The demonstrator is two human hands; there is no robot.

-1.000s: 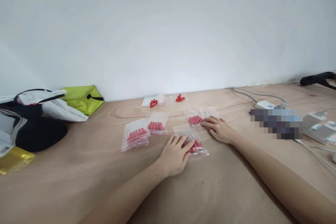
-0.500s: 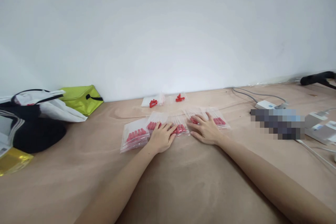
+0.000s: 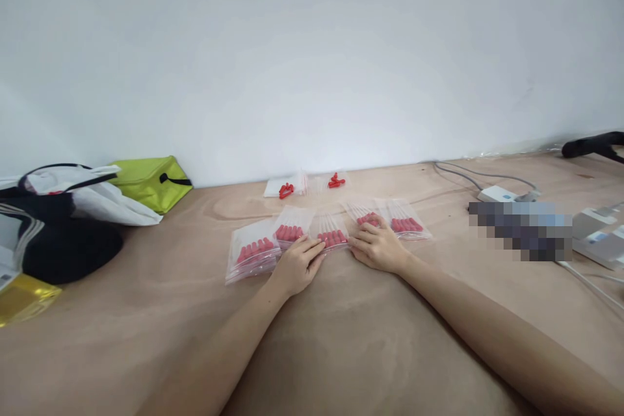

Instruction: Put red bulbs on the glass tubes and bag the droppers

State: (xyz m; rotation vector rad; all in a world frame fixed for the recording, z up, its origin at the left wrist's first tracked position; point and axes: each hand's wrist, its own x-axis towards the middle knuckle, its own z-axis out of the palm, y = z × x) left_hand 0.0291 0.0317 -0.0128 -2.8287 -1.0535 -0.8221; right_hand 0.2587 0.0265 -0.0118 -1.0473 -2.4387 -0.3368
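Note:
Several clear zip bags of red pieces lie in a row on the wooden table [image 3: 370,338]. The leftmost bag stack [image 3: 252,250] is untouched. My left hand [image 3: 298,265] rests at the lower edges of the second stack [image 3: 291,224] and the middle stack [image 3: 332,234], its fingers fairly straight and flat. My right hand [image 3: 377,247] lies over the lower part of the fourth stack [image 3: 363,211], fingers bent and slightly apart on the plastic. The rightmost stack [image 3: 407,222] is just beyond it. Neither hand lifts anything.
Near the wall, red pieces [image 3: 286,190] and more red pieces [image 3: 336,181] lie on bags. At left are a lime bag [image 3: 146,185], a black cap [image 3: 73,250] and a yellow packet [image 3: 29,299]. A power strip [image 3: 497,194], cables and white adapters are at right.
Both hands have drawn back slightly toward me, and their fingers have come closer together. More of the red pieces in the middle bags now shows.

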